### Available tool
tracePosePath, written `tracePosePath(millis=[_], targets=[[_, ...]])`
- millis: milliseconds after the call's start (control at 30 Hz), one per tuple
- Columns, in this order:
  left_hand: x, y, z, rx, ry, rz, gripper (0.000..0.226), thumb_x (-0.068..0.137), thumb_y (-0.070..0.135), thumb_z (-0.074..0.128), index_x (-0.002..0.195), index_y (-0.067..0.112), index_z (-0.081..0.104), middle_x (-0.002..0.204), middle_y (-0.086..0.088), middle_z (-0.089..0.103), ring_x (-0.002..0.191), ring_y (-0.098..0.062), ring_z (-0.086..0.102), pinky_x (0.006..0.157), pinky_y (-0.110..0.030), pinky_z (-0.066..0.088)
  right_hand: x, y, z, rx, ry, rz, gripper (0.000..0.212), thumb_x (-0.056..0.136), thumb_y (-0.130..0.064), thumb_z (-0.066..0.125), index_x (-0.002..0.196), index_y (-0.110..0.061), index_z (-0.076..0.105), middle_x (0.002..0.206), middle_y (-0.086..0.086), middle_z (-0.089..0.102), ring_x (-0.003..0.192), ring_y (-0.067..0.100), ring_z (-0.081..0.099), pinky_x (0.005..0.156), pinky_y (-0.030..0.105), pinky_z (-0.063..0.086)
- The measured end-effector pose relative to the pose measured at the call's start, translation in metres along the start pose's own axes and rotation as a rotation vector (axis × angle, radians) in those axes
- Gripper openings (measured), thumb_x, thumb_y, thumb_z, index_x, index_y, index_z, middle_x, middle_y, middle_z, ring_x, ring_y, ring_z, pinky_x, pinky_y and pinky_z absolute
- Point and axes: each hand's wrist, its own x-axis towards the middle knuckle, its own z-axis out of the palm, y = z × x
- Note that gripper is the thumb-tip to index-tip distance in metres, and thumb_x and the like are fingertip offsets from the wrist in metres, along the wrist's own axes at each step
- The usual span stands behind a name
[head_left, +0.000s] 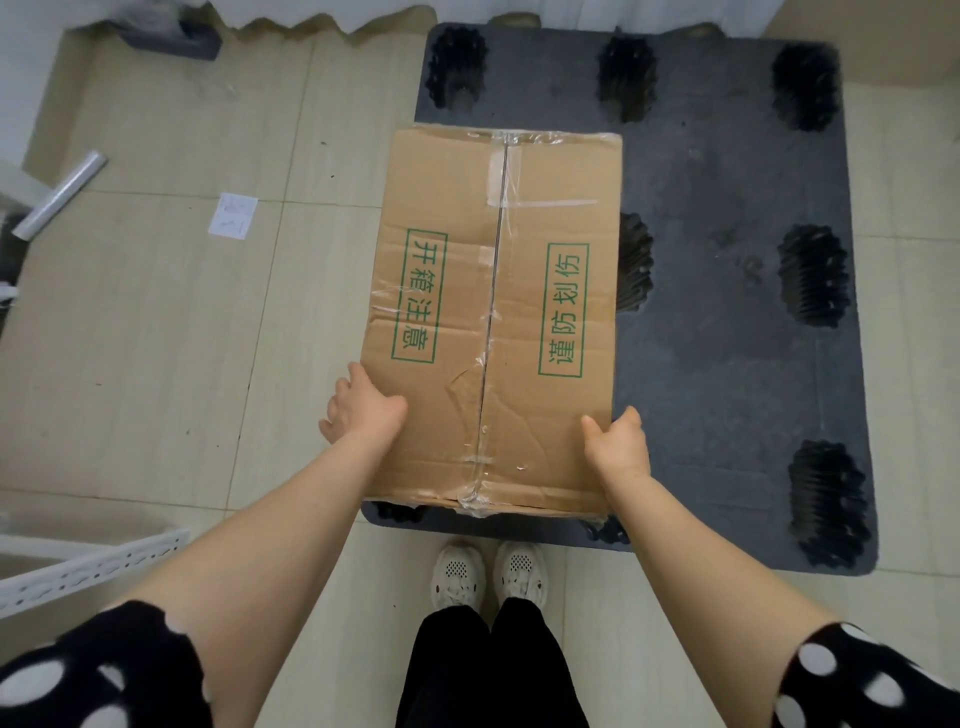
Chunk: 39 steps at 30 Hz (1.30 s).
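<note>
1. The cardboard box lies over the near left corner of the pallet, its long side running away from the person. I cannot tell whether its base already rests on the pallet or hangs just above it. The left hand grips the box's left edge and the right hand grips its right edge. Each thumb is on top and the rest of each hand is wrapped down the side, both at the end nearest the pallet's near edge.
2. With both grips at one end, nothing holds the far end. If the box is in the air and heavy, that end could drop hard onto the pallet or twist out of the grip.
3. The box's left side appears to line up with or overhang the pallet's left edge. Set down like that, it could tip off onto the floor.
4. Slid toward the pallet's right side, a corner could catch in one of the deep pockets.
5. The top is creased and the tape looks loose toward the pallet's far side, so thumb pressure might buckle the flaps.
6. The shoes stand just short of the pallet's near edge. If the box slipped, it would likely land on the toes.
</note>
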Motion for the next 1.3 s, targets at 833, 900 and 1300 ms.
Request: tracePosePath(millis=[833,900,1300], targets=[[-0.414,0.171,-0.108,0.517,-0.28,1.346,0.061,0.091,0.027,0.047,0.149,0.025,0.029,0.137,-0.004,0.052,0.111,-0.027,0.058,0.102,-0.045,0.042,-0.311,0.092,-0.262,0.309,0.599,-0.048,0.064,0.093,-0.044,0.053,0.144,-0.008,0.036,0.147,0.009,0.041,0.136,0.027,0.036,0.105,0.033,0.033],[-0.46,0.163,-0.094,0.579,-0.316,1.47,0.061,0.091,0.028,0.047,0.149,0.024,0.029,0.141,-0.003,0.049,0.115,-0.025,0.056,0.105,-0.044,0.04,-0.338,0.128,-0.272,0.335,0.671,0.024,0.064,0.093,-0.043,0.053,0.141,-0.005,0.039,0.144,0.013,0.043,0.134,0.029,0.037,0.106,0.033,0.031],[-0.752,0.031,0.049,0.827,-0.351,1.942,0.062,0.089,0.03,0.048,0.148,0.027,0.03,0.143,-0.004,0.049,0.132,-0.025,0.043,0.114,-0.042,0.025,-0.505,0.419,-0.285,0.723,0.965,0.324,0.062,0.09,-0.043,0.055,0.138,-0.006,0.043,0.143,0.015,0.043,0.126,0.031,0.046,0.105,0.038,0.039]])
